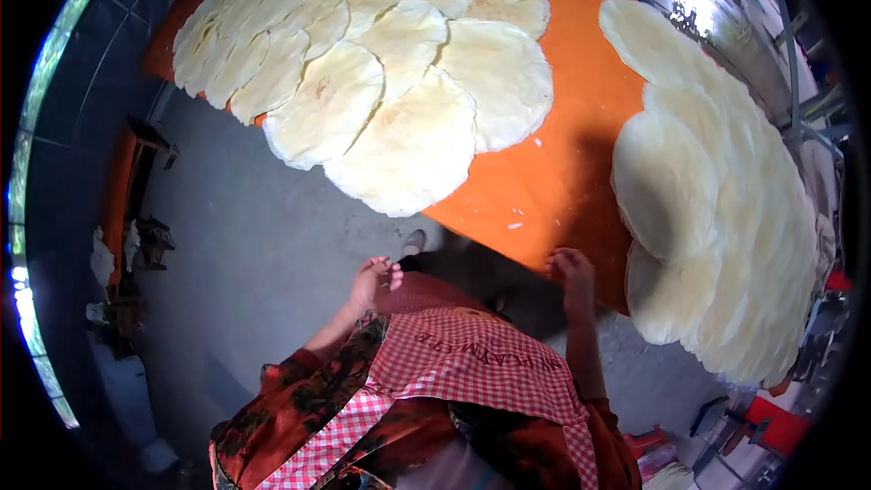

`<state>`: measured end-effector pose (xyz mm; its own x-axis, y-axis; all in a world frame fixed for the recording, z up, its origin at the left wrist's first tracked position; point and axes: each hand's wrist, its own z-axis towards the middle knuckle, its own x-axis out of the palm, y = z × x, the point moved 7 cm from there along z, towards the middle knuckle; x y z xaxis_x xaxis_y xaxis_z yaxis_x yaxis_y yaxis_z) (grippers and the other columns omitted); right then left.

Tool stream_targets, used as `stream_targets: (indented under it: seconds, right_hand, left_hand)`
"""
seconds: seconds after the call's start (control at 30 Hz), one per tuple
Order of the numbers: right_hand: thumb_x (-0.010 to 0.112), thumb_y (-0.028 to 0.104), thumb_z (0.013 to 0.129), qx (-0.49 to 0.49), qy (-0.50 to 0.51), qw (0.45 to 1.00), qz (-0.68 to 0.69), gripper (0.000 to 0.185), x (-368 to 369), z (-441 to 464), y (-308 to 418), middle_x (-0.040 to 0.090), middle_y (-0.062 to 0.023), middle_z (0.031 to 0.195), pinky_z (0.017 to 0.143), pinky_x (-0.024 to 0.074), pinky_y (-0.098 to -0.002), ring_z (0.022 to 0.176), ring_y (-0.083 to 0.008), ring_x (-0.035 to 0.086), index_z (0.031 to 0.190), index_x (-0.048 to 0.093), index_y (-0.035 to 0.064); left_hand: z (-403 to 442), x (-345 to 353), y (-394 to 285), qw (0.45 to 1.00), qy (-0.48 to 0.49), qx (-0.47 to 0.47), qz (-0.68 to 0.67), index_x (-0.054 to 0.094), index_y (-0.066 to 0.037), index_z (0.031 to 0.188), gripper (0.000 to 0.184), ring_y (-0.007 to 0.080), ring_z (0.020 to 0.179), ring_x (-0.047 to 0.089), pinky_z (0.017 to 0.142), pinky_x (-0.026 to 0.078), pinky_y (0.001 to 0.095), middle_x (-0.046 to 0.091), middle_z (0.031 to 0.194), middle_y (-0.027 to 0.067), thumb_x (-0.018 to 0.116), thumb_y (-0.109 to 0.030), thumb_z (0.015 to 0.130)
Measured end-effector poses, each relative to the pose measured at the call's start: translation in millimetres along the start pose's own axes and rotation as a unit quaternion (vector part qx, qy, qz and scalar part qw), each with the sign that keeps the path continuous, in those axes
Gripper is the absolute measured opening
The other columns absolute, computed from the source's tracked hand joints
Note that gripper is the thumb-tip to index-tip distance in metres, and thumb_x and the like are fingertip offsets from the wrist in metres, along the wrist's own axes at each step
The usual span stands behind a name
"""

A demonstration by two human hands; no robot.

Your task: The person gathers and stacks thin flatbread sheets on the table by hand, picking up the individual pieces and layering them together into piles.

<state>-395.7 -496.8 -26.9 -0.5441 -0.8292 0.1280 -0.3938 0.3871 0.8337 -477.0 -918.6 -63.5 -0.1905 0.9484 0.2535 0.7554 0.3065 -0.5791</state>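
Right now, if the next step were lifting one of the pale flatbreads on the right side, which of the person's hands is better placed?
Probably the right hand: it appears at the orange tabletop's edge, close to the right-hand flatbreads. The left hand is farther across, nearer the left-hand flatbreads.

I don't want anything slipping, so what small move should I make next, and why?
Perhaps reach the left hand forward and nudge the nearest flatbread further in: its rim seems to poke past the edge of the orange surface, and that hand is the closer one.
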Motion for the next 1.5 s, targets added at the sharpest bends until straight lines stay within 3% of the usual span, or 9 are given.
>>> stream_targets:
  seconds: [0.27, 0.4, 0.53, 0.8, 0.97, 1.07, 1.17, 1.37, 1.5]
  right_hand:
    - [0.056, 0.016, 0.091, 0.010, 0.212, 0.976, -0.054, 0.018, 272.6, 53.4, 19.8, 0.065, -0.0071, 0.091, 0.070, 0.0520, -0.0282, 0.080, -0.0162, 0.063, 0.102, 0.060, 0.0029]
    - [0.063, 0.018, 0.079, -0.060, 0.092, 0.992, -0.070, 0.015, 419.5, 139.4, 30.2, 0.060, -0.0042, 0.070, 0.059, 0.0453, -0.0261, 0.062, -0.0123, 0.056, 0.076, 0.062, 0.0029]
    - [0.068, 0.018, 0.079, -0.120, 0.033, 0.982, -0.145, 0.021, 500.4, 204.6, 12.4, 0.064, -0.0071, 0.084, 0.058, 0.0466, -0.0265, 0.070, -0.0147, 0.059, 0.093, 0.063, 0.0033]
    - [0.060, 0.003, 0.078, -0.078, 0.013, 0.995, -0.061, 0.028, 436.9, 93.5, 136.0, 0.066, -0.0164, 0.094, 0.077, 0.0529, -0.0361, 0.082, -0.0260, 0.065, 0.105, 0.060, -0.0082]
    - [0.074, 0.014, 0.077, -0.081, -0.179, 0.883, -0.427, 0.041, 289.4, 114.7, 71.8, 0.066, -0.0180, 0.100, 0.081, 0.0514, -0.0330, 0.090, -0.0240, 0.065, 0.107, 0.057, -0.0090]
    - [0.075, 0.017, 0.075, -0.070, -0.249, 0.916, -0.306, 0.051, 259.8, 126.7, 36.2, 0.064, -0.0168, 0.105, 0.079, 0.0516, -0.0344, 0.093, -0.0225, 0.063, 0.115, 0.053, -0.0064]
    - [0.071, 0.011, 0.075, 0.086, -0.104, 0.991, 0.008, 0.045, 268.1, 124.5, 31.6, 0.066, -0.0153, 0.101, 0.079, 0.0517, -0.0347, 0.089, -0.0233, 0.064, 0.114, 0.055, -0.0059]
    - [0.062, -0.003, 0.070, -0.101, 0.023, 0.994, -0.036, 0.026, 272.6, 39.6, 193.9, 0.069, -0.0127, 0.087, 0.073, 0.0542, -0.0336, 0.075, -0.0207, 0.067, 0.096, 0.065, -0.0044]
    - [0.060, 0.001, 0.074, -0.158, 0.051, 0.960, -0.226, 0.023, 290.4, -3.3, 293.3, 0.068, -0.0122, 0.091, 0.079, 0.0512, -0.0316, 0.084, -0.0192, 0.065, 0.096, 0.064, -0.0053]
  left_hand:
    - [116.0, -88.2, -112.5, 0.986, 0.072, 0.042, -0.145, 0.046, -0.008, 0.109, 0.022, 0.0284, 0.097, 0.062, 0.081, 0.054, 0.0396, 0.059, 0.109, 0.0143, 0.053, -0.019, 0.092]
    - [153.4, -131.2, -193.8, 0.975, 0.101, 0.044, -0.193, 0.049, -0.008, 0.112, 0.028, 0.0295, 0.105, 0.058, 0.091, 0.049, 0.0427, 0.057, 0.113, 0.0152, 0.055, -0.025, 0.091]
    - [188.2, -147.1, -251.2, 0.962, 0.154, 0.038, -0.223, 0.049, -0.010, 0.108, 0.028, 0.0287, 0.109, 0.055, 0.096, 0.045, 0.0443, 0.055, 0.112, 0.0125, 0.055, -0.032, 0.092]
    - [159.9, -112.9, -237.0, 0.958, 0.221, -0.054, -0.173, 0.051, -0.016, 0.123, 0.046, 0.0235, 0.109, 0.053, 0.093, 0.040, 0.0465, 0.057, 0.118, 0.0031, 0.055, -0.047, 0.088]
    - [153.7, -71.6, -190.2, 0.965, 0.233, -0.105, -0.052, 0.050, -0.014, 0.124, 0.048, 0.0232, 0.116, 0.048, 0.099, 0.031, 0.0478, 0.055, 0.122, 0.0056, 0.058, -0.043, 0.087]
    - [173.2, -56.9, -171.3, 0.964, 0.250, -0.086, -0.025, 0.048, -0.011, 0.127, 0.047, 0.0255, 0.114, 0.052, 0.096, 0.038, 0.0481, 0.055, 0.123, 0.0082, 0.058, -0.035, 0.088]
    - [172.8, -38.9, -174.2, 0.963, 0.266, -0.036, -0.014, 0.046, -0.008, 0.128, 0.045, 0.0287, 0.111, 0.055, 0.092, 0.045, 0.0484, 0.056, 0.122, 0.0115, 0.057, -0.025, 0.089]
    - [10.0, 55.7, -207.2, 0.904, 0.362, -0.189, -0.125, 0.041, 0.000, 0.130, 0.045, 0.0301, 0.112, 0.055, 0.095, 0.046, 0.0462, 0.054, 0.123, 0.0162, 0.050, -0.008, 0.087]
    - [22.1, 83.2, -212.4, 0.930, 0.359, -0.050, -0.061, 0.040, 0.000, 0.130, 0.046, 0.0288, 0.112, 0.056, 0.094, 0.048, 0.0420, 0.055, 0.122, 0.0152, 0.050, -0.005, 0.086]
